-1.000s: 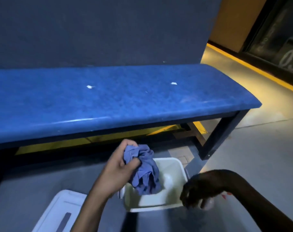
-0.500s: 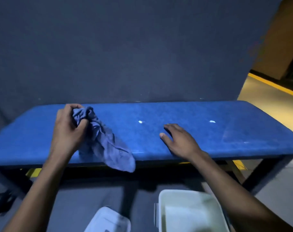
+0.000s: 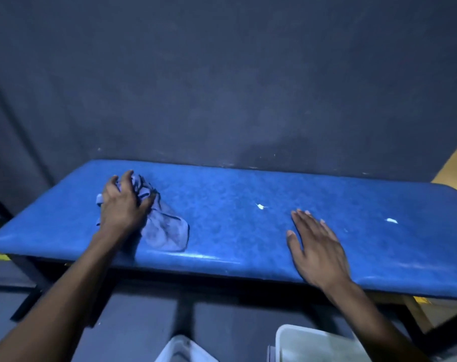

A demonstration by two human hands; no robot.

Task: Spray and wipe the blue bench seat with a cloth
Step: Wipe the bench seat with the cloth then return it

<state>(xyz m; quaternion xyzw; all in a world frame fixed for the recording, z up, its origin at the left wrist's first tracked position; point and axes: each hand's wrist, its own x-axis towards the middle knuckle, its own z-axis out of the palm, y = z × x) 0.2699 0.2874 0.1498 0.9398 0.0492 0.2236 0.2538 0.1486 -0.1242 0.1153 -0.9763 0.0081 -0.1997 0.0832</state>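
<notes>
Item: long padded bench seat with glossy blue vinyl cover (image 3: pixel 235 231), set against a dark grey wall (image 3: pixel 222 87) on a dark frame.

Item: crumpled pale blue-grey cloth (image 3: pixel 164 228), lying on the seat. Its bunched upper part sits under and beyond the left hand; a loose flap spreads just to that hand's right, toward the seat's front edge.

Item: left hand (image 3: pixel 124 207), palm down on the cloth, fingers curled into the bunched fabric and gripping it against the seat.

Item: right hand (image 3: pixel 315 246), flat on the bare vinyl well to the right of the cloth, fingers straight and slightly spread, holding nothing; wrist at the seat's front edge.

Item: two small white flecks on the seat. One fleck (image 3: pixel 259 206) lies just beyond and left of the right hand's fingertips; the other fleck (image 3: pixel 391 220) lies further to that hand's right.

Item: white plastic tub (image 3: pixel 300 343) on the floor, below the right forearm; a second white plastic piece (image 3: pixel 180 348) lies to its left, partly cut off by the lower edge.
</notes>
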